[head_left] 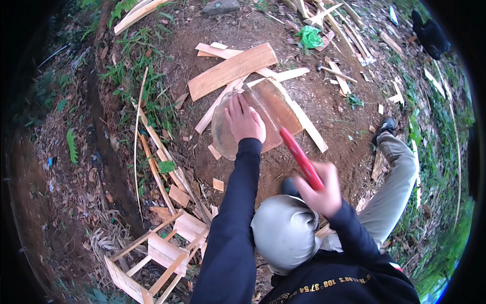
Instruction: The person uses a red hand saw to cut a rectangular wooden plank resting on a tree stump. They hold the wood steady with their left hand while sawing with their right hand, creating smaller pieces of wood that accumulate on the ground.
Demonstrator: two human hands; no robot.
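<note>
My left hand [245, 120] lies with its fingers stretched out on the pale left part of a round wooden block [223, 133]. In my right hand [326, 190] is the red handle of a saw [301, 157]. Its thin blade reaches away from me across the block, along a line between the pale part and a browner right part [278, 104]. The blade is faint, so I cannot tell how deep it sits in the wood. My right hand is a little blurred.
Planks [233, 71] lie crossed behind the block. At the lower left stands a wooden frame [167, 253] beside offcuts. A hammer [336, 73], a green plastic bag [309, 37] and more wood strips [347, 33] lie at the far right. My bent knee [283, 233] is close below the block.
</note>
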